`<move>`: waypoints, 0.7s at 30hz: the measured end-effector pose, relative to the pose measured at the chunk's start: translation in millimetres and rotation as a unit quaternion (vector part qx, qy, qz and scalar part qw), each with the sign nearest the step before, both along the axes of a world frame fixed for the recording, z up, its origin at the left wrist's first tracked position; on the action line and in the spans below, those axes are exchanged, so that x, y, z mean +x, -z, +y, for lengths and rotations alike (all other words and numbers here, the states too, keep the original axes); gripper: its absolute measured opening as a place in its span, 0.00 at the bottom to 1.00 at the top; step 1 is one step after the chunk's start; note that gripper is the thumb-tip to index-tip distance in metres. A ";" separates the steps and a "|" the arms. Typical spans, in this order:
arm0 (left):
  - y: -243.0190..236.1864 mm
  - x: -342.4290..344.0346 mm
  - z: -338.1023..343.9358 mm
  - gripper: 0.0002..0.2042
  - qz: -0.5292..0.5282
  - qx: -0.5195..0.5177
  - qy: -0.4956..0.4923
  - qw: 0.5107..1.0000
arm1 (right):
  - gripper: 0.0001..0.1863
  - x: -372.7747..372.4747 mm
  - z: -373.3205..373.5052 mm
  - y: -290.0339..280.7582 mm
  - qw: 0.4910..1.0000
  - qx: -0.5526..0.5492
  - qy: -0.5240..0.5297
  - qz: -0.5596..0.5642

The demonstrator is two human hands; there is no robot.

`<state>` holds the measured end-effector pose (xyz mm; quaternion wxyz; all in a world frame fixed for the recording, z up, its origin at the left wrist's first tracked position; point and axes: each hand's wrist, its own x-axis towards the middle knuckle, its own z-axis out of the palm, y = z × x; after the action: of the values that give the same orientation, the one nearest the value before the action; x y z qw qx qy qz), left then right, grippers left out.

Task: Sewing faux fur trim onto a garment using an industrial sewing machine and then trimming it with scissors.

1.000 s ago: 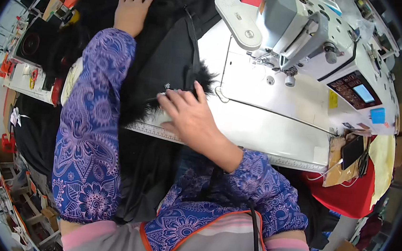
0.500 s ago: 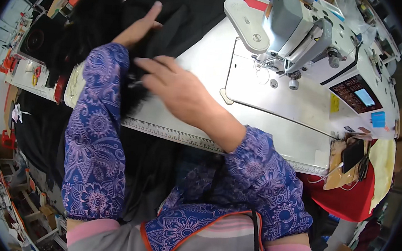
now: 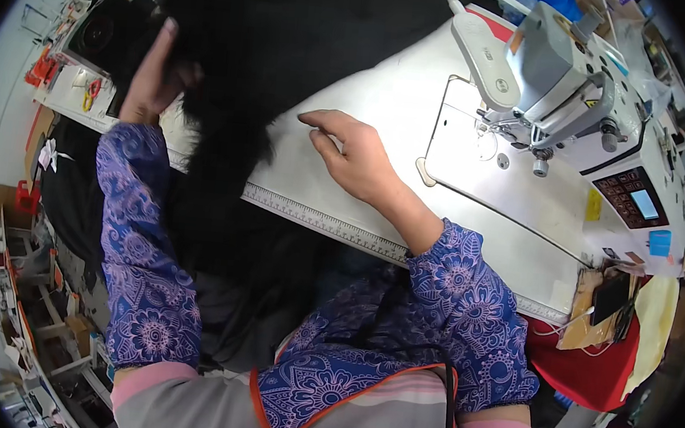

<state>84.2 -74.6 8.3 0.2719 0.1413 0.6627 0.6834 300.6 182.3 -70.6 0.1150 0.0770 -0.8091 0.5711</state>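
My left hand (image 3: 158, 84) is at the far left of the sewing table, against a shaggy black fur piece (image 3: 224, 57). Its thumb points up and its fingers sink partly into the pile, gripping the fur; the fingertips are hidden. Smooth black cloth (image 3: 326, 29) spreads beyond the fur and over the table's back. My right hand (image 3: 356, 154) hovers over the white tabletop (image 3: 393, 96), apart from the fur. Its index finger reaches left, the others bend loosely, and it holds nothing.
To the right stands a sewing machine (image 3: 565, 95) with a control panel (image 3: 633, 196). A ruler strip (image 3: 317, 225) runs along the table's front edge. Red cloth (image 3: 590, 366) and a dark phone (image 3: 611, 294) are at the right end. Yellow-handled scissors (image 3: 91, 94) lie at the left.
My left hand has moved left and down from the black cloth to the fur's left side. My right hand has drawn away from the fur, rightward. The whole view has shifted somewhat.
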 end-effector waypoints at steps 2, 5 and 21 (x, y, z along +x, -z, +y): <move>12.9 59.6 24.9 0.30 0.081 -0.087 -0.034 0.992 | 0.15 -3.5 -10.9 -1.6 0.999 -0.009 -0.013 0.046; 26.9 110.1 48.6 0.25 0.146 -0.216 -0.014 0.965 | 0.16 -6.7 -22.1 5.9 0.997 -0.003 -0.030 0.066; 70.6 118.2 32.2 0.15 -0.111 0.232 -0.224 0.940 | 0.12 36.9 -21.3 -2.8 0.993 -0.007 -0.114 -0.015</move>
<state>202.3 -42.4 -62.3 0.1431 -0.0281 0.4658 0.8728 337.5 161.0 -67.8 0.0374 0.1598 -0.7926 0.5872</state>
